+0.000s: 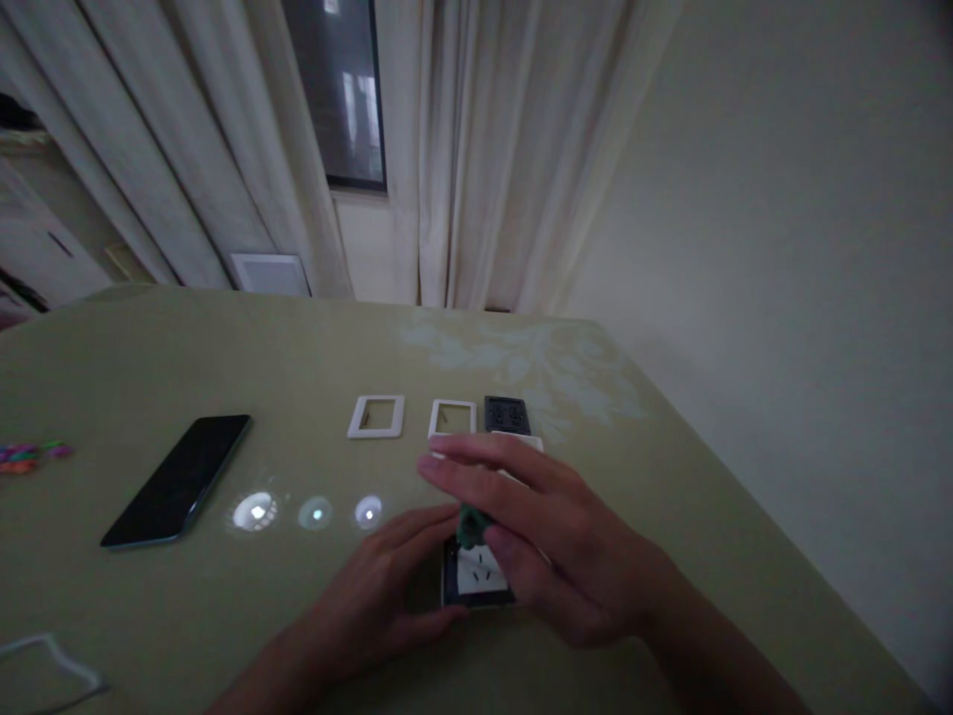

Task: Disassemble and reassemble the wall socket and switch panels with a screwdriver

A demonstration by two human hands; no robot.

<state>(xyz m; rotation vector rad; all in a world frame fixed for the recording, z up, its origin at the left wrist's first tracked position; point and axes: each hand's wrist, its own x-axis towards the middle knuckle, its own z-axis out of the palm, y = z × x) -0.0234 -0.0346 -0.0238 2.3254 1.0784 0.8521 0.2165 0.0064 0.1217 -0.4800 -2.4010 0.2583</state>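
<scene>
A wall socket [476, 573] with a white face and dark edge lies on the green table near me. My left hand [379, 596] rests against its left side, fingers curled along the edge, steadying it. My right hand [551, 541] hovers over it, fingers closed round a small dark green tool handle [469, 526] that points down at the socket face. Its index finger stretches out to the left.
Two white socket frames [376, 416] [452, 418] and a dark socket module [507, 414] lie in a row beyond my hands. A black phone [179, 480] lies at the left, coloured bits [30, 456] at the far left edge. Curtains and a wall stand behind the table.
</scene>
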